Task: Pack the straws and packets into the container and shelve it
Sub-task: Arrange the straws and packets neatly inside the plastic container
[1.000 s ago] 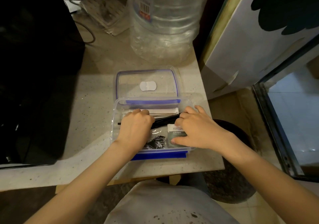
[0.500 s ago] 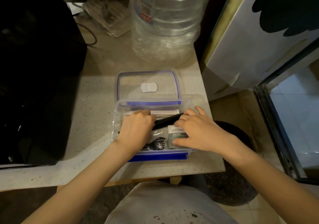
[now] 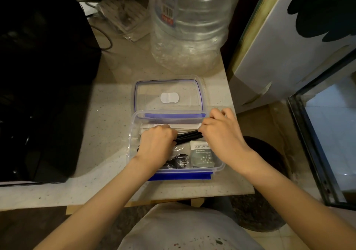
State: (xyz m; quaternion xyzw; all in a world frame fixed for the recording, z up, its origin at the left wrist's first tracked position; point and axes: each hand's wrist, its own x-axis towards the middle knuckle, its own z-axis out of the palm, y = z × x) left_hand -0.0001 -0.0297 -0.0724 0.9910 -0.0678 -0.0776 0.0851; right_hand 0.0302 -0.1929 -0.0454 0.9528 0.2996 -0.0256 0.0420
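Head view
Left hand: left hand (image 3: 157, 144), at centre frame, is curled into a fist inside the container, knuckles up, clenched around the left end of the black straws.
Right hand: right hand (image 3: 219, 134), just right of centre, has its fingers bent down over the right end of the same straws, pinching them at the container's right wall; the upper fingers reach the far rim.
Straws: black straws (image 3: 189, 137) run between the two hands, tilted slightly up to the right, inside the container.
Container: clear container (image 3: 130, 153) with blue clips sits at the centre of the frame on the counter (image 3: 107, 115), near its front edge.
Packets: a grey-green packet (image 3: 202, 156) lies flat in the container's lower right; a crumpled black packet (image 3: 178, 161) lies just left of it; white paper-wrapped strips (image 3: 185, 127) lie along the far wall.
Lid: lid (image 3: 168, 95) lies flat on the counter just above the container, touching its far rim.
Bottle: large clear bottle (image 3: 189, 22) stands at top centre, behind the lid.
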